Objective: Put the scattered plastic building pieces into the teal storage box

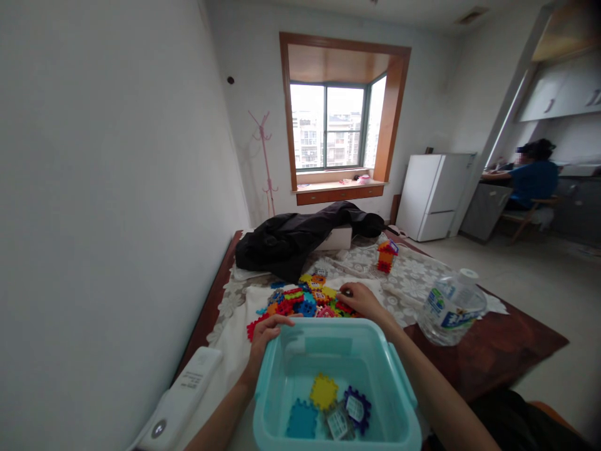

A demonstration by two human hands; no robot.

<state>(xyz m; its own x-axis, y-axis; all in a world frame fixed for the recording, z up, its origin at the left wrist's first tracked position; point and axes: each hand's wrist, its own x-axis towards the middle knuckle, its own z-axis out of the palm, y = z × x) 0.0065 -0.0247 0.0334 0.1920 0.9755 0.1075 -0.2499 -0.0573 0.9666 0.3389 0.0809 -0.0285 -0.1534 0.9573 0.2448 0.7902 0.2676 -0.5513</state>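
A light blue plastic bin (389,382) stands close in front of me, with a yellow, a blue and a purple interlocking tile (323,391) on its bottom. My left hand (264,335) curls over the bin's far left rim. My right hand (362,299) reaches past the bin's far edge, fingers bent down onto a pile of colourful toy tiles (305,299) on the white cloth. Whether the fingers have a tile pinched is hidden. A small built tile house (387,255) stands farther back on the lace cloth.
A large clear water jug (451,307) lies at the right on the brown table (507,351). A black jacket (295,238) and a white box lie at the back. A white remote-like device (181,401) sits at the left by the wall. A seated person (533,178) is far right.
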